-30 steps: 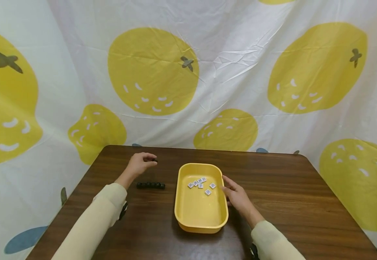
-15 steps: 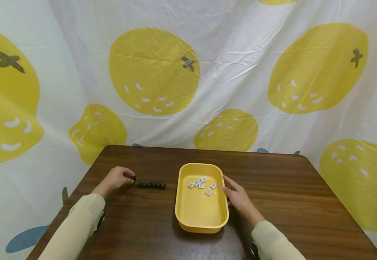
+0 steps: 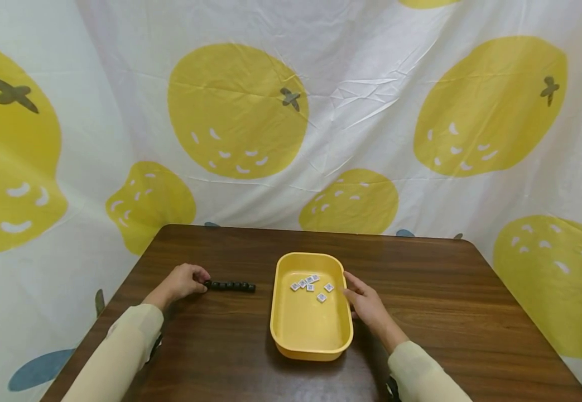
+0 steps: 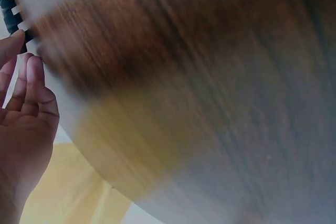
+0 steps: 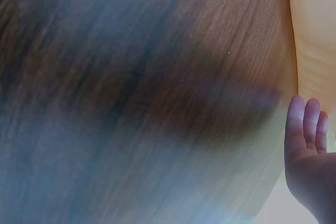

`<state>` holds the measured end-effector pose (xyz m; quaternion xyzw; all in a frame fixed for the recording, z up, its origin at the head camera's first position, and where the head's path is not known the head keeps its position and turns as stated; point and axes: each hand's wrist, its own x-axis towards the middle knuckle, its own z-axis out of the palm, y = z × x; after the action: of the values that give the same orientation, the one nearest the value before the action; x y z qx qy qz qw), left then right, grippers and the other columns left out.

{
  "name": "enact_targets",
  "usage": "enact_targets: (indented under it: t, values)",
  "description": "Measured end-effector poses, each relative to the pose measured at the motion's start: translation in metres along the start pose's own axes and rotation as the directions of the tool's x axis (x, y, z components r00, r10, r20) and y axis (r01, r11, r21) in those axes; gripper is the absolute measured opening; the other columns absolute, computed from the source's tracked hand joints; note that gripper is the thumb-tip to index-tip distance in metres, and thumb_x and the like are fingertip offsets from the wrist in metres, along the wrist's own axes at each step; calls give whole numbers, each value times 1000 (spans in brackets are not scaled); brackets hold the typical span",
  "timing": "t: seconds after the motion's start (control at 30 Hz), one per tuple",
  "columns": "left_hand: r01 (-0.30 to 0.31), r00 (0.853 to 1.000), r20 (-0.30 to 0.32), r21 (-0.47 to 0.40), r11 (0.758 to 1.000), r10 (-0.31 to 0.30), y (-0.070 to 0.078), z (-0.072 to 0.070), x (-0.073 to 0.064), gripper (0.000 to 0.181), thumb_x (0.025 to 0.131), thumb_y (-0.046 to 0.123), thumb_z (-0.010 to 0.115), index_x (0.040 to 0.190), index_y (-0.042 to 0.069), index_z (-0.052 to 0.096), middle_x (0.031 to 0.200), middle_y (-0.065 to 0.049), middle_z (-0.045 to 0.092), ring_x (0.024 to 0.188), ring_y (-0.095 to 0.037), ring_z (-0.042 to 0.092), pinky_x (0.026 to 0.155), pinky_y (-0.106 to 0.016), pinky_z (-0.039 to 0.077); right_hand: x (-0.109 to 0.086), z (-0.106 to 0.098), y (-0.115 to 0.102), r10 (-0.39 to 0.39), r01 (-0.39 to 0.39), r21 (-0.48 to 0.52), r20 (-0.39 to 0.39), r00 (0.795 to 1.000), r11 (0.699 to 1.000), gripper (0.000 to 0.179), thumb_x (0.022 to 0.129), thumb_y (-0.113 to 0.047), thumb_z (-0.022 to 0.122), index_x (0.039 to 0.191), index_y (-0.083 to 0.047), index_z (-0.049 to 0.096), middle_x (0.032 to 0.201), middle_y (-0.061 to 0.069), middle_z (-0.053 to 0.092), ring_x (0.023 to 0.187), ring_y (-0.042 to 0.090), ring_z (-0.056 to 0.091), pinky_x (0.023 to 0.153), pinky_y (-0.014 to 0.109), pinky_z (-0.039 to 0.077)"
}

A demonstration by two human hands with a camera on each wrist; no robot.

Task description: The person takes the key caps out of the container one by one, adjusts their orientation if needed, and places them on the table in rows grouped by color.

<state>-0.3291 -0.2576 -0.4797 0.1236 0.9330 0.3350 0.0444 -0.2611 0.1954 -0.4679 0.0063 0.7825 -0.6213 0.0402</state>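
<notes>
My left hand (image 3: pixel 186 279) pinches a small black block (image 3: pixel 207 285) between thumb and fingertips at the left end of a straight row of several black blocks (image 3: pixel 234 286) on the table. In the left wrist view the row (image 4: pixel 8 4) runs up from my fingertips, the held block partly hidden by them. My right hand (image 3: pixel 368 304) rests against the right side of a yellow tray (image 3: pixel 311 332), its fingers straight along the wall in the right wrist view. Several small white-faced square tiles (image 3: pixel 310 287) with dark marks lie in the tray, toward its far end.
The dark wooden table (image 3: pixel 436 301) reaches back to a hanging white cloth (image 3: pixel 351 128) printed with yellow fruit. Both sleeves (image 3: pixel 120 352) are pale.
My left hand has come left and toward me with the black block, then down to the row's left end, so the row looks longer. The right hand and tray stay in place.
</notes>
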Motion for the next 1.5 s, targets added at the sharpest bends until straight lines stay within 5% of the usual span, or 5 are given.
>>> enact_targets:
  t: [0.3,0.6,0.8,0.97,1.5]
  values:
    - [13,997,-77,-50,999,-17,14,-3,5,35,91,11,69,125,0,64,111,-15,63,101,-30,59,82,-46,50,0,1,-1,-8,8,-4,-7,1000,1000,52,101,-8,52,152,-5,39,113,25,58,87,25,62,64,36,56]
    - [-160,981,-126,-107,981,146,105,31,41,40,92,26,73,125,5,66,128,-15,58,120,-37,53,98,-52,44,2,1,2,6,-6,12,-9,1000,1000,52,102,-9,52,152,-6,39,115,25,57,89,26,63,67,39,58]
    - [-270,962,-54,-105,957,266,162,64,57,37,89,21,76,121,4,68,121,-9,61,114,-31,56,97,-47,45,2,0,3,1,-1,2,-5,1000,1000,53,102,-9,52,152,-7,38,115,25,58,88,25,62,66,38,58]
    - [-337,936,80,-70,939,342,189,91,64,36,89,18,76,121,4,68,120,-12,62,112,-30,57,96,-44,46,2,0,3,0,1,2,-13,1000,1000,52,101,-8,53,152,-6,40,112,23,59,84,22,63,64,37,57]
    - [-363,881,332,16,932,337,204,133,84,35,81,12,81,113,0,72,105,-11,71,98,-23,62,87,-30,49,2,0,3,-5,5,15,-13,1000,1000,54,99,-6,54,151,-7,41,111,22,61,81,20,63,61,31,54]
